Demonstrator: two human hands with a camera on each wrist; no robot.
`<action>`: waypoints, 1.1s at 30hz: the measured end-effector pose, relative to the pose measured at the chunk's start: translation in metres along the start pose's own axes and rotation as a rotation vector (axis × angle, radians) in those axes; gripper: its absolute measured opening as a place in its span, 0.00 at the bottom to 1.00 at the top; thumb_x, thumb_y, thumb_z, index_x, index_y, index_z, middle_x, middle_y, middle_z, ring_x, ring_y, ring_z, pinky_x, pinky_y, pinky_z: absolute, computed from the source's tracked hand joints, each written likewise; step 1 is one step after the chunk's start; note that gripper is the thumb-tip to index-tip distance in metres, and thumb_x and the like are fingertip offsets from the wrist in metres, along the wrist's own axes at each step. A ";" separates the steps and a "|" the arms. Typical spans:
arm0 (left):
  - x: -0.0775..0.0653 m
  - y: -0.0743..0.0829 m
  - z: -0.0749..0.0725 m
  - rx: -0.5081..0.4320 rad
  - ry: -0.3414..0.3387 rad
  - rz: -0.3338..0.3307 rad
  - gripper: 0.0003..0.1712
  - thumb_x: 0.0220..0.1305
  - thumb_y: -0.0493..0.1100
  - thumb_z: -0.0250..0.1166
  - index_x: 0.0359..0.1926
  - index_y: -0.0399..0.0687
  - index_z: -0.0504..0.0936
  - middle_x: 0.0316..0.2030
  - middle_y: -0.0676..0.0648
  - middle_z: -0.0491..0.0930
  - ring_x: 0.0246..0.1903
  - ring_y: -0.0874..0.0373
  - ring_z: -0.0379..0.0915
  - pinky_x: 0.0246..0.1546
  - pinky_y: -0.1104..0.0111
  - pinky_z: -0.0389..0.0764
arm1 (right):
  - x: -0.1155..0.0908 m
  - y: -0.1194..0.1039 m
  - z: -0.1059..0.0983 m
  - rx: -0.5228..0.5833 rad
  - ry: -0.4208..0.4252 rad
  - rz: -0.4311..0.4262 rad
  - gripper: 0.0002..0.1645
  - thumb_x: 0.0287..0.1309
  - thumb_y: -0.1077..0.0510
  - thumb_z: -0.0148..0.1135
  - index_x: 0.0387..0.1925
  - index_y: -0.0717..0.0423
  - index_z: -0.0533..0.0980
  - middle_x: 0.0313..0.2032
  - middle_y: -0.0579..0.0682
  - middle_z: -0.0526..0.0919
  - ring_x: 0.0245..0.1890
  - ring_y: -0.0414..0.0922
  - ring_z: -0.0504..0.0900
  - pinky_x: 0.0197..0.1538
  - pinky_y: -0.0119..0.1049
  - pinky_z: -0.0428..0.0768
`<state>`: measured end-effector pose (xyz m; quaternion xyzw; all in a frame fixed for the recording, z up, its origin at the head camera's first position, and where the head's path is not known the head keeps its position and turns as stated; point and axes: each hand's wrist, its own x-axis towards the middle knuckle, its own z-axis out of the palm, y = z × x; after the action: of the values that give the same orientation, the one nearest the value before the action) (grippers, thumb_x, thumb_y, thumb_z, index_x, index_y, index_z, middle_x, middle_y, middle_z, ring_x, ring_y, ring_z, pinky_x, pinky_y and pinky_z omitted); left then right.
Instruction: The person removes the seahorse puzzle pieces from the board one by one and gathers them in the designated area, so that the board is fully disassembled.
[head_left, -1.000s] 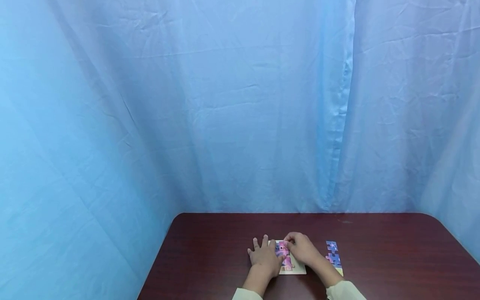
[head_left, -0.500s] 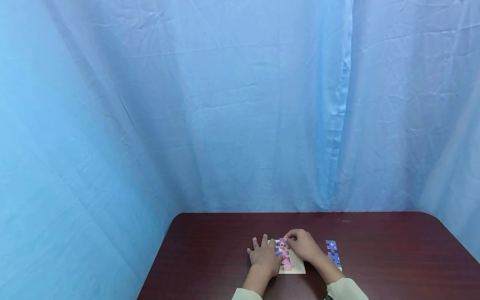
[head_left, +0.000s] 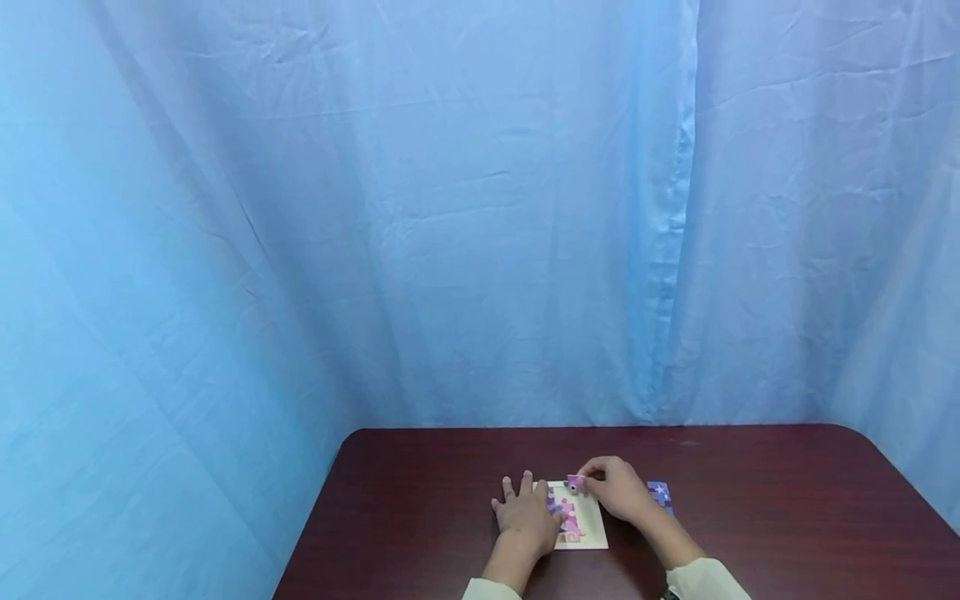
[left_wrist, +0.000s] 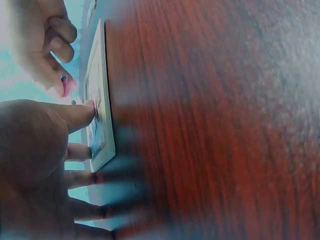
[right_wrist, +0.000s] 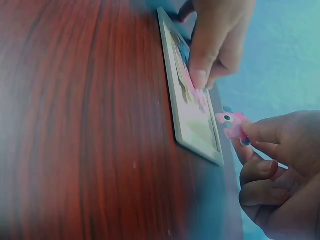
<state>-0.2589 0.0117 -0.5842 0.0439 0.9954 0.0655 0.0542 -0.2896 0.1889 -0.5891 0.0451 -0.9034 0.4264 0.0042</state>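
Observation:
A pale puzzle tray (head_left: 595,533) lies on the table, with pink and purple puzzle pieces (head_left: 568,518) fitted in its left part. My left hand (head_left: 523,518) rests over the tray's left side, fingers straight and spread, the thumb touching the fitted pieces; it hides some of them. Between thumb and forefinger my right hand (head_left: 617,488) pinches a pink puzzle piece (right_wrist: 233,125) with a printed eye. That piece is raised above the tray's far edge in the right wrist view, and it shows pink beyond my left thumb (left_wrist: 80,115) in the left wrist view.
Blue puzzle pieces (head_left: 659,492), one with a white star, lie on the table right of the tray, partly hidden by my right forearm. The dark red wooden table (head_left: 420,508) has blue curtains (head_left: 480,250) behind it and at both sides.
My right hand has lifted the pink piece out of the tray's top row and drawn it slightly right, baring the pale base there. The left hand has stayed in place.

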 end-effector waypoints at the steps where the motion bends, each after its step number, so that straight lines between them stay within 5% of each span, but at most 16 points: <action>1: 0.000 0.000 0.000 -0.003 0.000 0.000 0.36 0.70 0.66 0.64 0.73 0.58 0.75 0.77 0.47 0.70 0.77 0.35 0.64 0.68 0.37 0.75 | -0.001 0.001 -0.002 0.001 0.000 -0.004 0.07 0.67 0.65 0.67 0.33 0.52 0.87 0.31 0.44 0.86 0.32 0.39 0.79 0.36 0.34 0.77; 15: -0.006 -0.002 -0.004 -0.058 0.007 0.016 0.36 0.70 0.63 0.66 0.73 0.55 0.76 0.77 0.45 0.70 0.77 0.33 0.63 0.69 0.34 0.72 | -0.006 0.023 -0.032 0.008 -0.009 0.013 0.03 0.65 0.61 0.72 0.35 0.56 0.88 0.29 0.46 0.88 0.29 0.41 0.82 0.34 0.34 0.78; 33: -0.005 -0.004 -0.001 -0.055 0.014 0.031 0.36 0.70 0.64 0.65 0.73 0.56 0.76 0.77 0.46 0.70 0.77 0.33 0.63 0.68 0.34 0.73 | -0.004 0.048 -0.066 -0.139 -0.018 0.007 0.04 0.63 0.63 0.73 0.36 0.54 0.91 0.38 0.50 0.92 0.36 0.41 0.82 0.40 0.39 0.83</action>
<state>-0.2541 0.0071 -0.5831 0.0574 0.9928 0.0941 0.0475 -0.2916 0.2705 -0.5848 0.0453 -0.9310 0.3622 -0.0024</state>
